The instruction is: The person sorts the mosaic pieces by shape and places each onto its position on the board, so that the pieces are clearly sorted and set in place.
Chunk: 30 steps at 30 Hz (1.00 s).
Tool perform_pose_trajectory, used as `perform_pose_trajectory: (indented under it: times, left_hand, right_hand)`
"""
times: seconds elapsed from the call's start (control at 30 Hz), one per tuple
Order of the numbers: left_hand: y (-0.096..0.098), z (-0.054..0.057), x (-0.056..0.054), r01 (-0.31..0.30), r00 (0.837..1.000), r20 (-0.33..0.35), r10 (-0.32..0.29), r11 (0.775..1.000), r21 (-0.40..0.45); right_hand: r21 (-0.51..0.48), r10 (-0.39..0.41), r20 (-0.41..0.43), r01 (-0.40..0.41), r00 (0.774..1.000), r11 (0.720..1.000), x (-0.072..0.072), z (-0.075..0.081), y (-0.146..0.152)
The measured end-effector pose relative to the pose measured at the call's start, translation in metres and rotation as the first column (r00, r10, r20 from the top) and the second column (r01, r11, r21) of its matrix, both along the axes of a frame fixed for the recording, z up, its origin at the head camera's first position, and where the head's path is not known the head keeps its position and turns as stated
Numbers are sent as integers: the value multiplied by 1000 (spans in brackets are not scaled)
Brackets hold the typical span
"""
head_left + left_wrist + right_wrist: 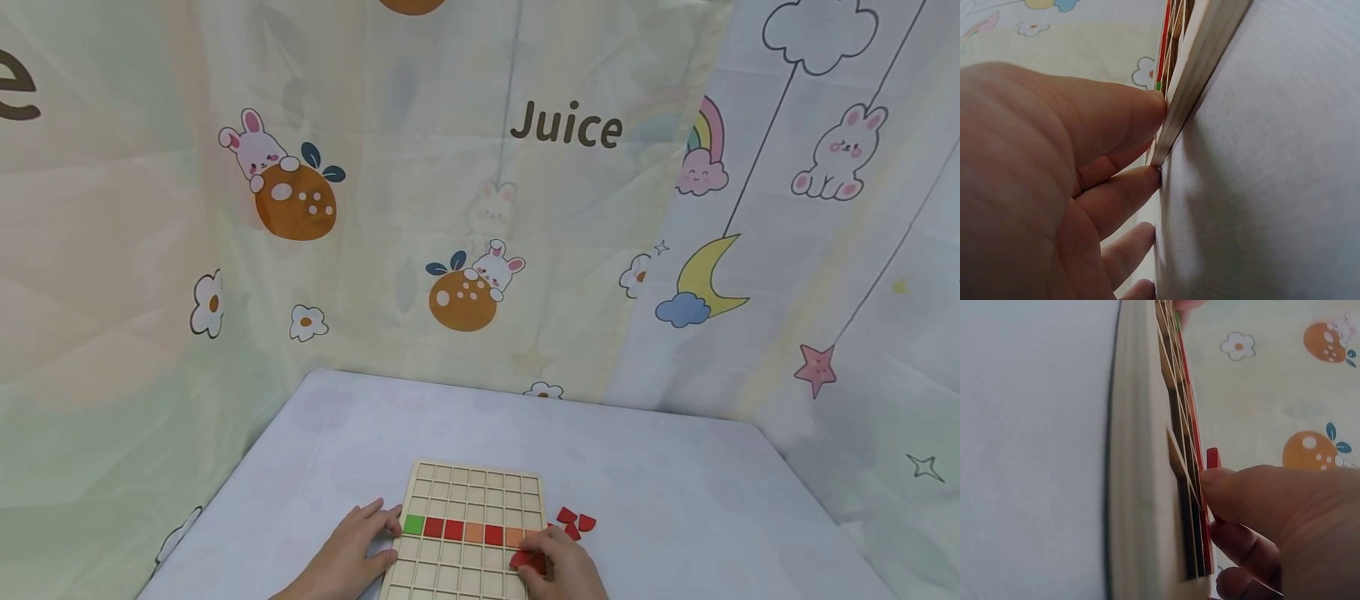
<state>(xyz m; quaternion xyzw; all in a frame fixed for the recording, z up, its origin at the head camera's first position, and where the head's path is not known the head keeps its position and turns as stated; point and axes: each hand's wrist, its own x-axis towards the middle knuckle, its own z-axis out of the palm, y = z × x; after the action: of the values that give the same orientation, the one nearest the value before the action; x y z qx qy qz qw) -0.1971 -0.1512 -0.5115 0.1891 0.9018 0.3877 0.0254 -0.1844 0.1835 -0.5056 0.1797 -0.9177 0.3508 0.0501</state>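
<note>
A pale wooden grid board lies flat on the table. One row across it holds coloured square tiles: a green tile at the left end, then red and orange ones. My left hand touches the board's left edge with thumb and fingertips, its fingers fairly straight. Over the right side of the board, just below the tile row, my right hand pinches a red piece between thumb and fingers. That piece stands up from the board in the right wrist view; the fingers hide part of it.
Several loose red pieces, some with a curved edge, lie on the table just right of the board. A pale cloth covers the table. Printed curtains hang behind and along the sides.
</note>
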Motion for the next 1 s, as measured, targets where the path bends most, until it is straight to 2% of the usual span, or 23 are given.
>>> perform_pose_trajectory:
  times: [0.2, 0.6, 1.0]
  left_hand:
    - [0, 0, 0, -1, 1000, -3, 1, 1000, -6]
    - [0, 0, -2, -6, 1000, 18, 6, 1000, -14]
    - [1, 2, -1, -15, 1000, 22, 15, 1000, -10]
  right_hand:
    - [30, -6, 5, 6, 1000, 1000, 0, 1, -5]
    - [20, 13, -3, -13, 1000, 1000, 0, -1, -7]
    - [14, 48, -78, -47, 996, 999, 0, -4, -6]
